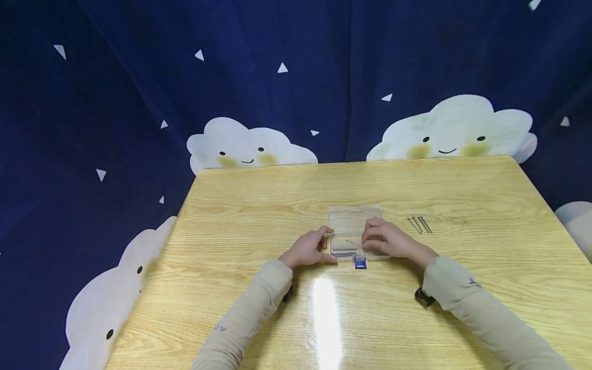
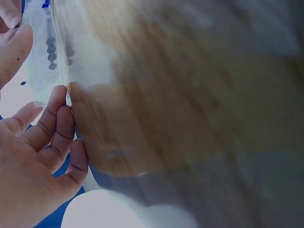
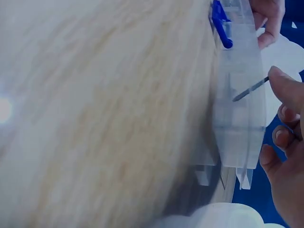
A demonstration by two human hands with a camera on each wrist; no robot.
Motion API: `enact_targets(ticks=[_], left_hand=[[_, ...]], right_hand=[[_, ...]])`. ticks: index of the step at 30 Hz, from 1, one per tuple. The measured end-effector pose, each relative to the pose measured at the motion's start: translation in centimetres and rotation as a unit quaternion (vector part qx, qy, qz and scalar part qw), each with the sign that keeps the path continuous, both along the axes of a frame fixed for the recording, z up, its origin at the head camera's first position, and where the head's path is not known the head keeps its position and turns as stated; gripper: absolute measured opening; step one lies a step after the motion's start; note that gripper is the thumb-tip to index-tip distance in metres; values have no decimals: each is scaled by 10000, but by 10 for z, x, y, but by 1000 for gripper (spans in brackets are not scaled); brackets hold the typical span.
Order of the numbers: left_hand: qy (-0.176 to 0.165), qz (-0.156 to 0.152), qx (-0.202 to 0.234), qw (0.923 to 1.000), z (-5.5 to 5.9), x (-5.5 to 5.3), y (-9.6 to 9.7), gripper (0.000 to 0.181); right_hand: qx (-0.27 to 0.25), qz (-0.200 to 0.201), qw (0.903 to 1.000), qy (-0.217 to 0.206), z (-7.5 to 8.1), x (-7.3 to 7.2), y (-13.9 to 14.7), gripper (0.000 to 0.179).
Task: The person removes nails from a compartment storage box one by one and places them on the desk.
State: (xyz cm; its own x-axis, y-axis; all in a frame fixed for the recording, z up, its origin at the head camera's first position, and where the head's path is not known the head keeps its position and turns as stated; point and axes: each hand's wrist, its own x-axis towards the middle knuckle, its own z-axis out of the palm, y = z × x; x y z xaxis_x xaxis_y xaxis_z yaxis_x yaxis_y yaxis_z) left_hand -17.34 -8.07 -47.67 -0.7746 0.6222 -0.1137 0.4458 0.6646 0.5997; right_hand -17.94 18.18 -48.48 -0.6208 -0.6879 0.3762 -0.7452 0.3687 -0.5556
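Note:
A clear plastic box [image 1: 353, 218] lies opened on the table, its lid folded back and a blue latch [image 1: 360, 263] at its front. Several nails [image 1: 344, 251] lie side by side in its front left part. My left hand [image 1: 309, 248] holds the box at its left side, thumb at the front corner and index finger farther back. Over the right half of the box, my right hand [image 1: 387, 239] pinches a nail [image 3: 251, 89] between thumb and fingers. That nail slants, its tip pointing left; the fingers hide its other end.
To the right of the box, several more nails [image 1: 419, 224] lie in a row on the wooden table [image 1: 259, 200]. A dark blue curtain [image 1: 277, 31] with white clouds hangs behind the table's far edge and along its left side.

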Motion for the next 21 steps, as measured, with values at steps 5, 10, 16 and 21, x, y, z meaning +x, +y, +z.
enact_targets(ticks=[5, 10, 16, 21], left_hand=[[-175, 147, -171, 9996, 0, 0, 2, 72], [-197, 189, -196, 9994, 0, 1, 2, 73], [-190, 187, -142, 9995, -1, 0, 2, 73], [-187, 184, -153, 9995, -2, 0, 2, 73]], right_hand=[[-197, -210, 9990, -350, 3, 1, 3, 7], [-238, -308, 9978, -533, 6, 0, 5, 11], [-514, -325, 9952, -766, 17, 3, 5, 9], [-796, -465, 9894, -1121, 38, 11, 3, 10]])
